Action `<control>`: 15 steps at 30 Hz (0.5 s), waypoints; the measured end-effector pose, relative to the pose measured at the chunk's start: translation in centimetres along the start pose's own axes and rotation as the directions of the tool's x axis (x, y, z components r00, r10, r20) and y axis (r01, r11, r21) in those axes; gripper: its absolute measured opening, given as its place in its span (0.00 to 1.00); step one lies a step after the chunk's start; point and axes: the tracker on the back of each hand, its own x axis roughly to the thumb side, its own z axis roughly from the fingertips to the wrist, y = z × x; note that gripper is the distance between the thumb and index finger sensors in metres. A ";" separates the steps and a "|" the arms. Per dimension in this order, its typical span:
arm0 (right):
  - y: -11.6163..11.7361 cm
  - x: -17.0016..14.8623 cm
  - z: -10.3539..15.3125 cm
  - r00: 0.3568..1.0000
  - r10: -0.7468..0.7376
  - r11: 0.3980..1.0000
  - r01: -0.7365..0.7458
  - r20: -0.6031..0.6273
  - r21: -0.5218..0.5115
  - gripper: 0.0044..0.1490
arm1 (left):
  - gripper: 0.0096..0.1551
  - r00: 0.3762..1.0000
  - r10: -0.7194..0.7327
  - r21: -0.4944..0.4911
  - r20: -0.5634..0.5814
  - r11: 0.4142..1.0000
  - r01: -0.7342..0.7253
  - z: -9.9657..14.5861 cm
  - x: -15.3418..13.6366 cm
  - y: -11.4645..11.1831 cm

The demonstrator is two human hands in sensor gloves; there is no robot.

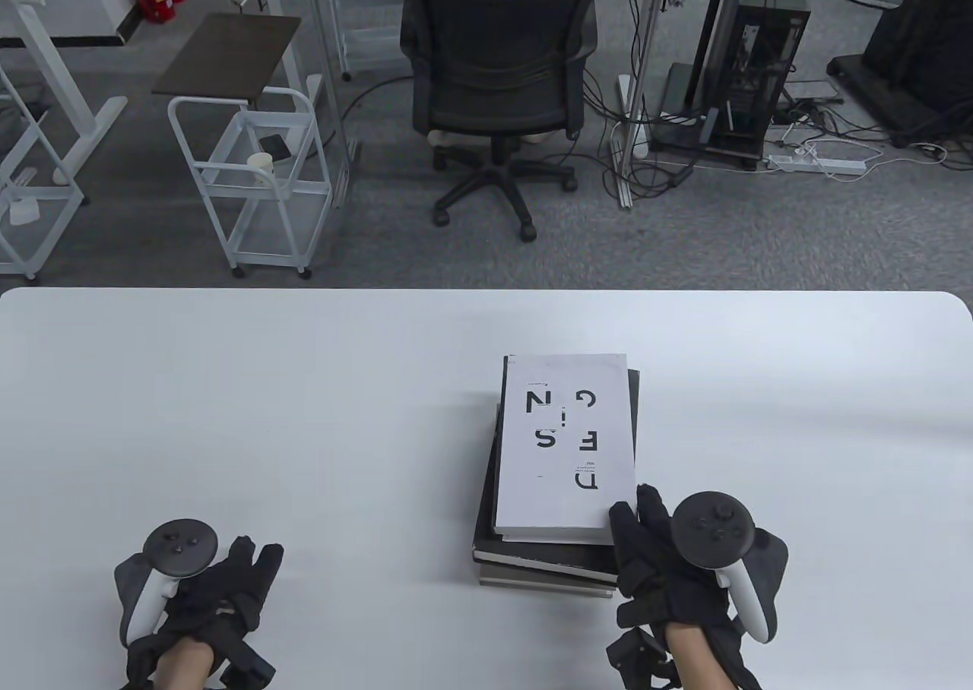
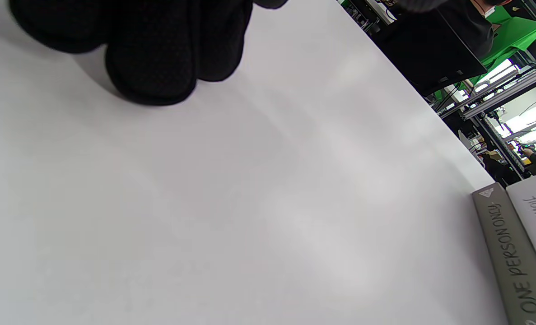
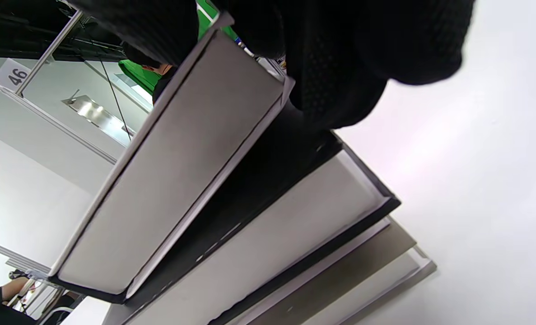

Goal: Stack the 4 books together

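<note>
While the right hand (image 1: 688,568) rests at the near right corner of the book stack (image 1: 559,485), its fingers (image 1: 635,526) touch the corner of the white book (image 1: 566,443) on top; the right wrist view suggests that corner is pinched and raised slightly off the dark book (image 3: 268,180) beneath, though how firm the hold is cannot be told. Just beyond those fingers, the white cover shows large scattered black letters. Under it lie a dark-covered book and at least one grey one (image 3: 362,257), their edges stepped out unevenly toward the near side.

Well to the left of the stack, the left hand (image 1: 205,591) lies on the bare worktop (image 1: 228,416), fingers (image 2: 155,58) loosely curled and holding nothing.

Judging from this, all four books seem to be piled already, and the step in hand looks like settling or squaring the top one. Next move would likely call for lowering that corner flat and nudging the edges flush.

No containers stand on the worktop. Farther off, beyond its far edge, a white wire cart (image 1: 251,181) holds a small pale cup (image 1: 261,162) and a dark flat item.
</note>
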 end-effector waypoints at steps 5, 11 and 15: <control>-0.4 -0.2 -0.5 0.996 0.089 0.996 -0.089 -0.022 -0.009 0.40 | 0.49 1.000 0.015 -0.002 -0.005 1.000 -0.015 -0.1 -0.2 0.1; -1.6 -0.9 -0.6 0.999 0.029 0.995 -0.031 -0.020 -0.098 0.44 | 0.49 1.000 0.005 -0.005 -0.010 1.000 -0.005 -0.1 -0.1 0.0; -1.9 -1.6 -1.2 0.999 -0.038 0.986 0.039 0.006 -0.160 0.49 | 0.49 1.000 -0.003 0.002 -0.009 1.000 0.003 -0.1 -0.1 -0.1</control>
